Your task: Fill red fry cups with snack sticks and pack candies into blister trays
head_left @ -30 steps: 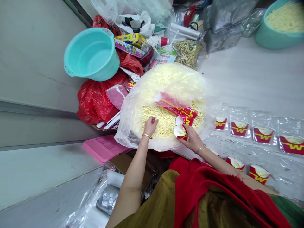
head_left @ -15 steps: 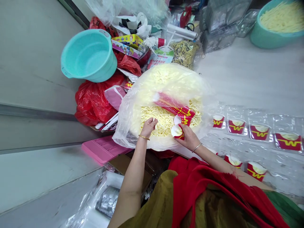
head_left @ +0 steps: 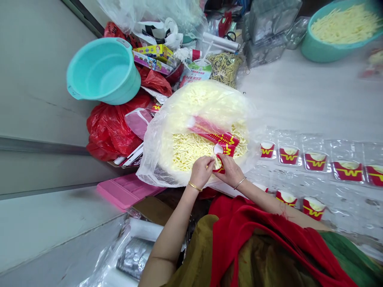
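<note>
My right hand [head_left: 229, 172] grips a small red fries carton [head_left: 220, 170] with a white inside and a yellow mark. At the carton's mouth are the pinched fingers of my left hand [head_left: 202, 171]; whatever they hold is hidden. Both hands are over the near rim of a large clear plastic bag [head_left: 149, 159] full of pale yellow fry-shaped sticks [head_left: 187, 149]. A row of nested red cartons [head_left: 230, 140] lies on the sticks just beyond my hands, its far part under the bag's plastic.
To the right, red cartons in clear packs [head_left: 289, 155] lie in rows on the white table [head_left: 269, 95]. A turquoise tub of pale sticks [head_left: 317, 50] stands at the far right. At left, a turquoise basin [head_left: 101, 71] sits above red plastic bags [head_left: 109, 131] and a pink tray [head_left: 125, 189].
My left hand has moved right from over the sticks to the mouth of the carton in my right hand. The whole view has shifted slightly.
</note>
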Demonstrator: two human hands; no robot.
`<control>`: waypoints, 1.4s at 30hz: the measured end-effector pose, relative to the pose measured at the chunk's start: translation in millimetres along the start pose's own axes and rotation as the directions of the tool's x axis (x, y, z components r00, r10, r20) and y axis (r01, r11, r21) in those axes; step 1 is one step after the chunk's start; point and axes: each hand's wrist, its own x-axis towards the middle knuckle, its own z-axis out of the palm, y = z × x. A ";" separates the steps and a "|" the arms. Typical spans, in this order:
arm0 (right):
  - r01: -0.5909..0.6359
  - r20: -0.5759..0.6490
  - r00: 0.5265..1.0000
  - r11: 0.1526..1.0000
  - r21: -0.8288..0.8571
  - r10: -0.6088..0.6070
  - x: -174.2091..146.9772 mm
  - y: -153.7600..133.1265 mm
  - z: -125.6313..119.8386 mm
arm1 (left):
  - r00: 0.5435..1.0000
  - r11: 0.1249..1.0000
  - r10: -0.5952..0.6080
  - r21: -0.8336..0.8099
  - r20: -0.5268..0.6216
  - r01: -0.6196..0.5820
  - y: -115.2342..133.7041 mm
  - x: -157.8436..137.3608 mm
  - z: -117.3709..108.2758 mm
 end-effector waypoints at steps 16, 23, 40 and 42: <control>-0.126 -0.196 0.969 0.984 0.123 0.148 -69.5 21.6 -38.0 | 0.981 0.931 0.175 0.309 0.082 -0.192 73.2 -36.5 89.4; -0.420 -0.343 0.841 0.905 0.073 0.418 -188.3 82.6 -105.4 | 0.874 0.932 0.273 0.113 0.403 -0.343 117.6 -23.5 216.4; -0.378 -0.157 -0.045 0.129 0.917 0.986 -390.8 192.8 -159.8 | 0.271 0.528 0.409 0.016 0.871 -0.849 232.0 -12.2 481.8; -0.366 -0.126 -0.025 0.108 0.924 0.992 -385.5 199.0 -161.6 | 0.261 0.519 0.390 0.024 0.883 -0.855 229.6 -4.8 484.9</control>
